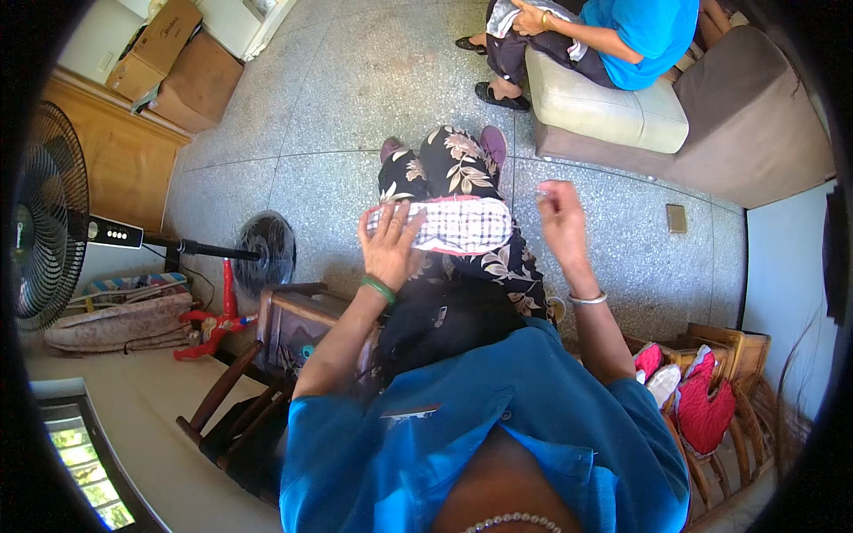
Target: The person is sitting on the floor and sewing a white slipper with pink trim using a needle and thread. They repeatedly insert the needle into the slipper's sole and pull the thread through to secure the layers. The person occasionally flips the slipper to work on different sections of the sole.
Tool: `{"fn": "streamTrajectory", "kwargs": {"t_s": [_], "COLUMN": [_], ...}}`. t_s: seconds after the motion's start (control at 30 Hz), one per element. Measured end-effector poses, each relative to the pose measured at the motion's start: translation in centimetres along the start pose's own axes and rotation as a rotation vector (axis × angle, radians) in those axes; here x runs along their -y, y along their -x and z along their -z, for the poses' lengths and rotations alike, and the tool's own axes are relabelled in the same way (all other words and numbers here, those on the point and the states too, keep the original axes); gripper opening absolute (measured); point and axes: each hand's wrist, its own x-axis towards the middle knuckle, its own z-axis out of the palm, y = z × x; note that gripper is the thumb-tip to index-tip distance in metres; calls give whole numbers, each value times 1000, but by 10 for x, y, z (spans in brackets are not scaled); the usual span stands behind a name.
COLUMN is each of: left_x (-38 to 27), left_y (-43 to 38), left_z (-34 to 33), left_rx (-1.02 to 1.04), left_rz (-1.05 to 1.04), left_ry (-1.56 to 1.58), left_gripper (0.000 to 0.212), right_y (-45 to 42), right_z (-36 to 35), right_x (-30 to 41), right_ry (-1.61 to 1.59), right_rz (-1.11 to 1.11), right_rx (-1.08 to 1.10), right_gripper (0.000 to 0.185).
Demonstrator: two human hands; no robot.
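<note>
Across the thighs of floral trousers lies a shoe-sole-shaped cloth pad (466, 225), white with dark checks and a red edge. My left hand (390, 233), with a green bangle on the wrist, grips its left end, fingers spread over the top. Off the pad's right end, my right hand (562, 216) is raised with its fingers curled and tips close together. A small pale glint shows at those fingertips; too blurred to tell what it is. A silver bangle (588, 299) circles the right wrist. A black cloth or bag (446, 320) covers my lap.
A standing fan (50, 220) and a wooden stand (293, 320) are at the left. Red and white cloth pieces (705, 406) lie on a wooden chair (746, 346) at the right. Ahead, a person (633, 40) holding grey cloth sits on a sofa (606, 100). Cardboard boxes (193, 83) stand far left.
</note>
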Motion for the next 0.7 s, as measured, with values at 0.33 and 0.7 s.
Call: {"fn": "streamTrajectory", "kwargs": {"t_s": [0.33, 0.7], "left_x": [43, 38], "left_y": [-49, -21], "left_z": [106, 69], "left_rx": [436, 671], "left_rz": [-53, 820], "left_ry": [752, 1915], "left_gripper": [44, 43], "right_y": [-68, -58], "right_z": [-38, 55], "right_x": [70, -19], "right_ry": [-696, -901], "right_rz": [-224, -299], "right_rx": [1191, 668], "right_gripper": [33, 30]}}
